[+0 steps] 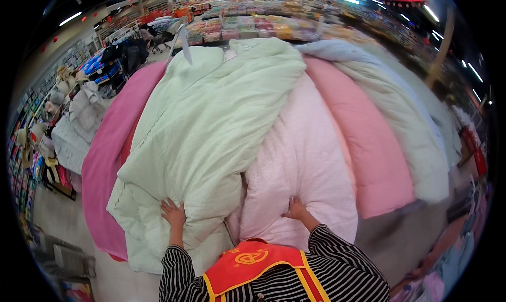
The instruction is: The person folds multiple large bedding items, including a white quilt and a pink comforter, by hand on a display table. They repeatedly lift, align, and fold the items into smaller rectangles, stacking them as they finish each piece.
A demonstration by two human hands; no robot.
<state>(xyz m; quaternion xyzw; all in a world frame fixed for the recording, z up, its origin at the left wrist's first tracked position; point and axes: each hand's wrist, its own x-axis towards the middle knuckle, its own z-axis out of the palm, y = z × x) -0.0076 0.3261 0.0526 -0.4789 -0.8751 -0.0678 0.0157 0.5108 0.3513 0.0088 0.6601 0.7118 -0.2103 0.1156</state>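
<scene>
A pale green quilt (pixel 205 116) lies rumpled and askew before me, its upper end spread over the far side of the pile. My left hand (pixel 173 212) rests on its near part with the fingers spread, gripping nothing that I can see. To the right, partly under the green quilt, lies a pale pink quilt (pixel 304 156). My right hand (pixel 295 209) presses on the pale pink quilt's near part, fingers apart. The quilts' folds sink a little around both hands.
A magenta quilt (pixel 106 144) hangs at the left of the pile. At the right lie a salmon-pink quilt (pixel 367 136) and a pale green-and-blue one (pixel 411 116). A sign (pixel 184 45) stands at the far edge. Hats (pixel 37 132) hang on the left; clothes (pixel 446 258) are at lower right.
</scene>
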